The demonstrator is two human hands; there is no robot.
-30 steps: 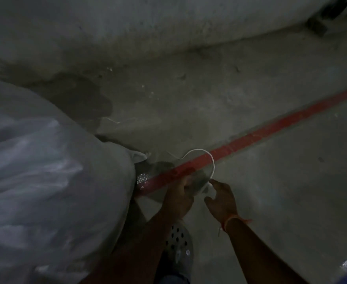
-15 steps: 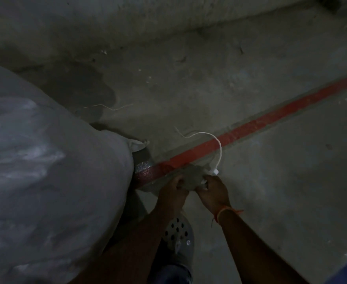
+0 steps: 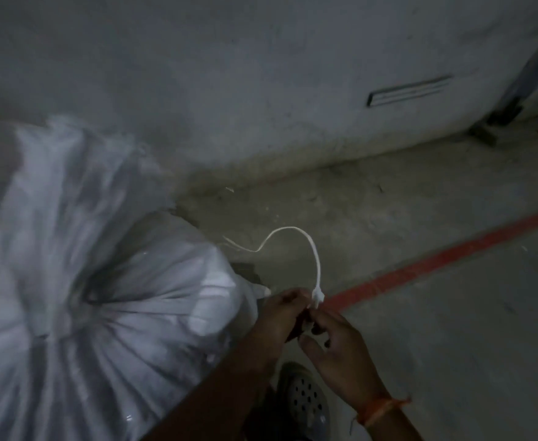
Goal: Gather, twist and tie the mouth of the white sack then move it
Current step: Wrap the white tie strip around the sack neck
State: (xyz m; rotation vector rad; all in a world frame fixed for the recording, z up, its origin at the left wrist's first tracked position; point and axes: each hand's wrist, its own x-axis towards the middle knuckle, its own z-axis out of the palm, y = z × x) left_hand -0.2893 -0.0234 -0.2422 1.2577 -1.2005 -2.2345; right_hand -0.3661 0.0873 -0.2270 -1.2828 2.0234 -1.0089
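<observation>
A big white sack (image 3: 127,313) fills the left of the view, its mouth (image 3: 60,192) gathered into a bunch that stands up above a pinched neck. Just right of the sack, my left hand (image 3: 280,316) and my right hand (image 3: 337,345) meet, both pinching the near end of a white string (image 3: 317,265). The string arcs up from my fingers and trails off to the left over the floor. Neither hand touches the sack. The light is dim and the sack is blurred.
A grey wall (image 3: 261,74) with a slotted vent (image 3: 409,90) runs along the back. A red floor line (image 3: 436,262) crosses the concrete on the right. My perforated shoe (image 3: 305,402) stands below my hands. A dark post (image 3: 528,68) leans at the far right.
The view has tilted up, so the sack's gathered mouth and the wall now show. My hands have come together on the string and lifted it off the floor.
</observation>
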